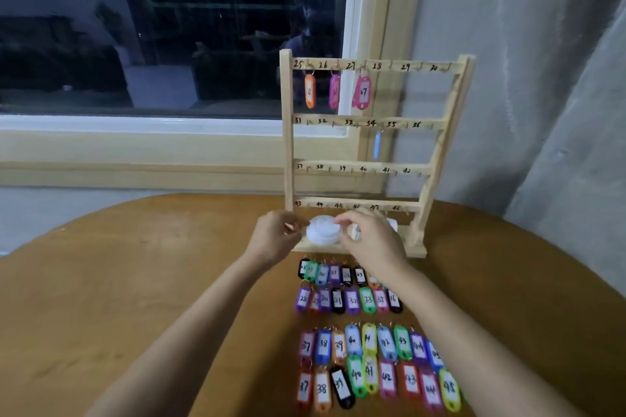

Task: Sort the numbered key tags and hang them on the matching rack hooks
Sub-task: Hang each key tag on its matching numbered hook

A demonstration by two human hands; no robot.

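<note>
We see key tags (367,300) of coloured plastic, each with a white paper window bearing a handwritten number and a small metal ring at one end. The colours run through black, green, blue, purple, orange, red, pink and yellow.

The wooden rack (287,145) stands at the far side of the table (135,281), with four rails numbered 25 to 48, six numbers to a rail. Four tags hang on it. On the top rail there is an orange tag (309,91) under 25, a purple tag (334,91) under 26 and a pink tag (363,92) under 27. A blue tag (377,145), seen edge-on, hangs from the second rail near 34 and 35.

On the table the loose tags lie in four rows in front of the rack. We count nine in each of the two nearest rows and eight in the next. At least six show in the farthest row, whose right end is hidden by the wrist.

Both hands are at the rack's base. The left hand (274,237) pinches the left rim of a white round container (321,232), and the right hand (369,240) curls its fingers (342,222) onto the right rim. The loose tags lie apart from the fingers, nearer to us, partly under the right forearm.
</note>
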